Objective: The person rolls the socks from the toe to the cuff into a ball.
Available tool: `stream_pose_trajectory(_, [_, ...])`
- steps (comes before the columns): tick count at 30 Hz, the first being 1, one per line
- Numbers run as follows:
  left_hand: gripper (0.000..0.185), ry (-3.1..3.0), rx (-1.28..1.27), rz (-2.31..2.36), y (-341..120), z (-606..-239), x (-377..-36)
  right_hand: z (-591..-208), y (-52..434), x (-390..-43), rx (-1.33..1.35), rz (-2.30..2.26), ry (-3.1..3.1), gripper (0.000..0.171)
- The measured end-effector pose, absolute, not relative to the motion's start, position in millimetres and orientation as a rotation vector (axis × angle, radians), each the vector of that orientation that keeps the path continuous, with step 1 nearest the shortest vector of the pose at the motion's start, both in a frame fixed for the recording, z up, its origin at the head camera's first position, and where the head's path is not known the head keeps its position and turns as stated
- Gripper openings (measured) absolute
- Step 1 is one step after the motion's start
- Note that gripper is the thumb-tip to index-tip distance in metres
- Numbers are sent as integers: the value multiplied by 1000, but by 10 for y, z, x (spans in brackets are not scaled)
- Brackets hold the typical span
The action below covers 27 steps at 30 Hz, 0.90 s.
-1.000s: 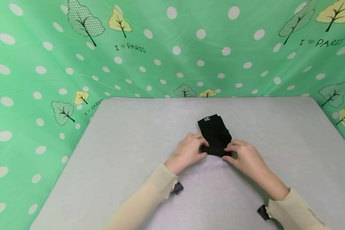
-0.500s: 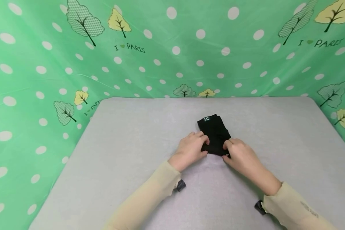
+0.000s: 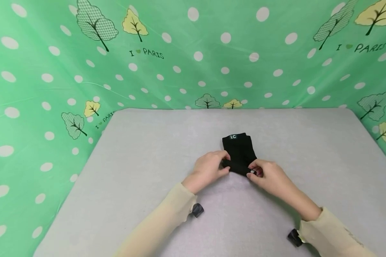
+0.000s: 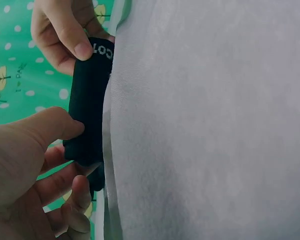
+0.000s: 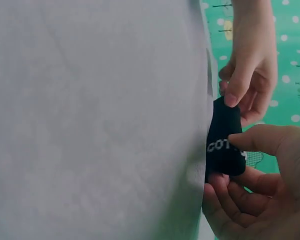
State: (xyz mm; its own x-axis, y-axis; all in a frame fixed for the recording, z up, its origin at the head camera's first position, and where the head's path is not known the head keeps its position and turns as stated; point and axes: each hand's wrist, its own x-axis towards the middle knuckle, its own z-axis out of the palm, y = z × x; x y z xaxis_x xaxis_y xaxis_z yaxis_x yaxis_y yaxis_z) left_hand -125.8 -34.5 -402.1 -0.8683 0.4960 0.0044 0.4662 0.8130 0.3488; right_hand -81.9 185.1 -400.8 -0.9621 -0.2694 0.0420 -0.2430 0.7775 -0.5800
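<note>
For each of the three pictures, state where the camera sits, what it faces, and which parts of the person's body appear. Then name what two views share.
Head: worn high, looking forward and down at the grey table; both forearms, left hand and right hand pinch the black sock.
Left wrist: beside the left hand, facing along the table edge at the sock; right hand beyond.
Right wrist: beside the right hand, facing the sock; left hand beyond.
Shared: both wrist views show white lettering on the sock.

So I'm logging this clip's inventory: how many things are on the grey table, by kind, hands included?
Black folded sock bundle: 1
Hands pinching its near end, left hand and right hand: 2
Grey table: 1
Total: 4
</note>
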Motion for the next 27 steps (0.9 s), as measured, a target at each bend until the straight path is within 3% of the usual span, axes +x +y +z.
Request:
stream_pose_trajectory(10, [20,2880,621,604,-354,-4061,-1281,-4009,1905,-858,-285,-1176,2780,13])
stream_pose_trajectory(27, [18,2843,402,598,-267,-4029,-1365,-4002,1900,-1051,-225,-1127,2835,11])
